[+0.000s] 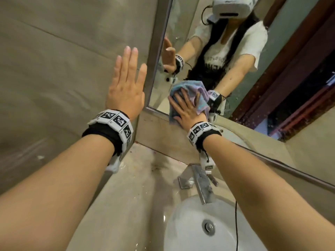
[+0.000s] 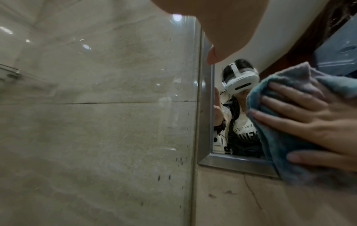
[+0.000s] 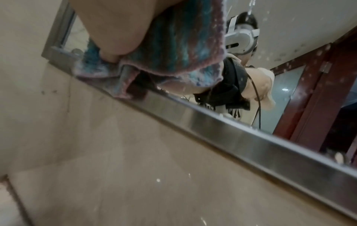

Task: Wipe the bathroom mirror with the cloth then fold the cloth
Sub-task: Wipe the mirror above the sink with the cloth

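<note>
A blue and purple cloth is bunched against the lower left corner of the mirror, draping over its steel frame. My right hand presses flat on the cloth with spread fingers; the cloth bulges around them. From the right wrist view the cloth hangs over the frame's bottom rail. My left hand is open, palm flat against the tiled wall left of the mirror, fingers straight up.
A white basin with a chrome tap sits below on a stained beige counter. The tiled wall fills the left. The mirror reflects a person wearing a headset and a dark wooden door frame. Water spots dot the glass at right.
</note>
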A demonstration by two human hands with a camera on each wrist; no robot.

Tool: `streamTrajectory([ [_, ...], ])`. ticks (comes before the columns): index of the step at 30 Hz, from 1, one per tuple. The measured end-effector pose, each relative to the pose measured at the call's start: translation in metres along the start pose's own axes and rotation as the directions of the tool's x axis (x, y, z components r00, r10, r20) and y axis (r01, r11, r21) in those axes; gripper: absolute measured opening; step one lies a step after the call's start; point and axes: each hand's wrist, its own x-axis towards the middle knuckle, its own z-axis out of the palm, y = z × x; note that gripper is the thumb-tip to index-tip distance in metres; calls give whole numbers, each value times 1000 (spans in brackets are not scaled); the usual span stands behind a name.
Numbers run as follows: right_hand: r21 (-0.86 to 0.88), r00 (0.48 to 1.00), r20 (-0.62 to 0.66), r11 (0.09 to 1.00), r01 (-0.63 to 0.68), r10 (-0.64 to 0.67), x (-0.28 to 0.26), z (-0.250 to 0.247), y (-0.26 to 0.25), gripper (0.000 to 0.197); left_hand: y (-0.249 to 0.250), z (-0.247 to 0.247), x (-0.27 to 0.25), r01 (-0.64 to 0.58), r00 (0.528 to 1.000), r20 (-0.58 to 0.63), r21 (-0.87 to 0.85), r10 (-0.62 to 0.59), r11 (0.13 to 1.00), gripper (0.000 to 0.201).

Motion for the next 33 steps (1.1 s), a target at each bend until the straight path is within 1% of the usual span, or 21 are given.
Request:
streamTrajectory([
  [2,-13,998,48,999,50,-49,-6,4,0,68,1,1,0,8,1000,5,-11,-8,1000,62],
  [3,-40,992,84,994,98,-94,-7,2,4,63,1,1,0,14,1000,6,-21,-14,1000,62],
  [5,-124,960,144,959,256,-238,-7,-8,23,60,1,1,0,17,1000,5,-47,-17,999,62],
  [7,-235,916,172,888,396,-362,-7,-26,53,60,1,-1,2,10,1000,4,-77,-10,997,62],
  [9,-322,896,122,836,443,-428,-7,-46,87,59,1,-3,2,17,1000,10,-112,-16,994,62],
  [10,-341,897,81,833,435,-435,-8,-59,104,59,1,-5,2,30,1000,11,-140,-29,990,61],
  [11,-344,912,28,852,394,-410,-8,-75,121,61,3,-7,2,45,999,10,-173,-44,984,60],
  [12,-324,933,-40,889,325,-356,-7,-93,139,64,5,-9,3,53,999,5,-207,-53,977,59],
  [14,-251,973,-139,957,146,-185,-7,-134,173,69,12,-14,7,25,999,-26,-260,-33,965,56],
  [15,-213,981,-175,976,41,-79,-8,-155,187,70,15,-16,11,-4,998,-55,-271,-11,962,55],
  [17,-165,964,-243,974,-155,113,-10,-184,204,72,20,-22,23,-45,992,-125,-294,9,955,53],
  [18,-157,949,-258,962,-225,180,-11,-190,205,72,22,-26,30,-43,988,-155,-325,-8,945,52],
  [19,-144,937,-260,950,-276,233,-10,-189,202,72,24,-30,37,-30,982,-182,-364,-40,931,50],
  [21,-60,906,-256,930,-362,336,-8,-174,182,73,26,-36,47,21,968,-215,-451,-132,892,47],
  [23,6,893,-231,918,-395,386,-9,-147,157,74,26,-38,52,83,943,-220,-566,-248,820,43],
  [25,10,917,-215,940,-341,335,-14,-115,132,75,24,-34,50,111,919,-218,-657,-328,746,40],
  [28,-63,965,-186,978,-198,183,-23,-71,100,74,17,-25,38,106,892,-252,-691,-375,715,37],
  [30,-116,981,-158,985,-131,112,-28,-42,80,74,13,-21,27,91,892,-256,-705,-372,703,35],
  [33,-146,996,-89,989,-19,6,-41,0,50,79,7,-18,14,70,912,-230,-731,-341,679,35],
])
